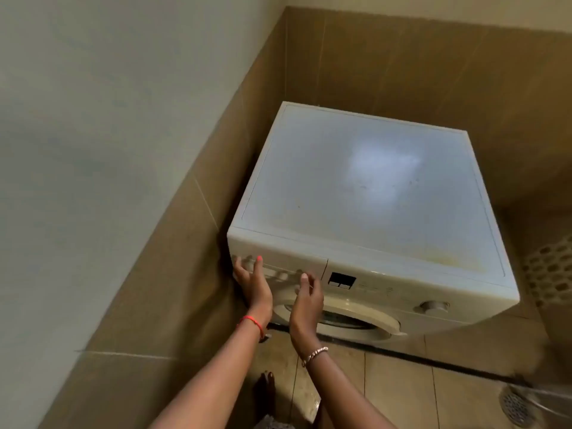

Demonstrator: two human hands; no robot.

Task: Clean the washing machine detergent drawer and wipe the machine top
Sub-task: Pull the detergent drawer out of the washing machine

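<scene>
A white front-loading washing machine stands in a tiled corner; its flat top is dusty with a yellowish stain near the front right. The detergent drawer sits closed at the upper left of the front panel. My left hand is on the drawer's left end, fingers spread against its face. My right hand hovers at the drawer's right end with fingers loosely bent, holding nothing. Whether either hand grips the drawer edge is unclear through the blur.
A dark display and a round dial lie right of the drawer; the porthole door is below. Brown tiled walls close in on the left and back. A perforated basket stands at right, a floor drain at bottom right.
</scene>
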